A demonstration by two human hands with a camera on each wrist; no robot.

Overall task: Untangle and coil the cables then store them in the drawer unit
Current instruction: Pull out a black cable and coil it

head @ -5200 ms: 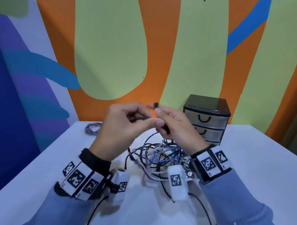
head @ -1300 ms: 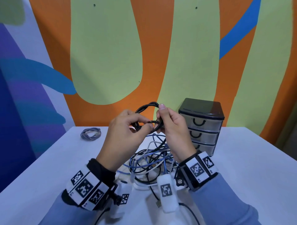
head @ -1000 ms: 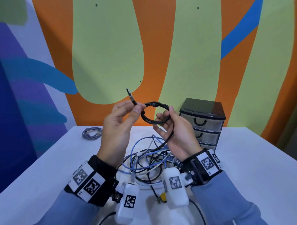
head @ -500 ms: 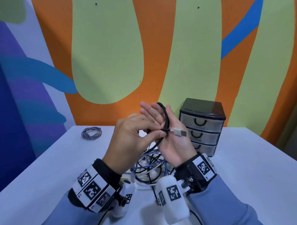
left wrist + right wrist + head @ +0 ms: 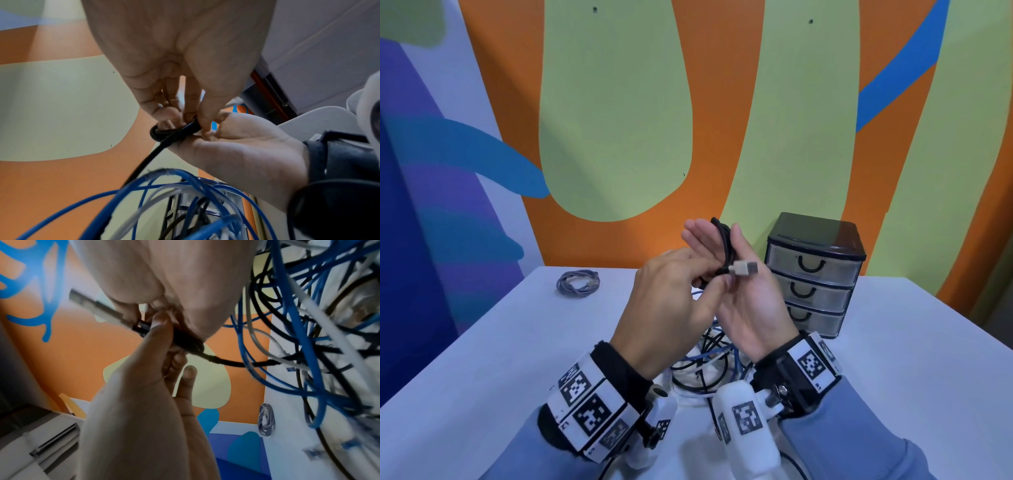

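Observation:
A black braided cable (image 5: 723,240) is gathered into a small coil standing upright in my right hand (image 5: 717,236). The thumb holds it against the palm while the fingers stay fairly straight. Its silver USB plug (image 5: 744,268) sticks out to the right. My left hand (image 5: 717,279) pinches the same black cable (image 5: 185,341) just behind the plug. One black strand (image 5: 148,160) runs down from the coil into the tangle of blue, white and black cables (image 5: 709,359) on the table below my hands. The three-drawer unit (image 5: 815,270) stands to the right with its drawers closed.
A grey coiled cable (image 5: 578,281) lies at the back left of the white table (image 5: 482,359). The painted wall stands directly behind the table. The drawer unit sits against it, close to my right hand.
A second ago the black loop hung open between my raised hands. My hands have come together and the coil is pressed flat in my right hand, plug pointing right.

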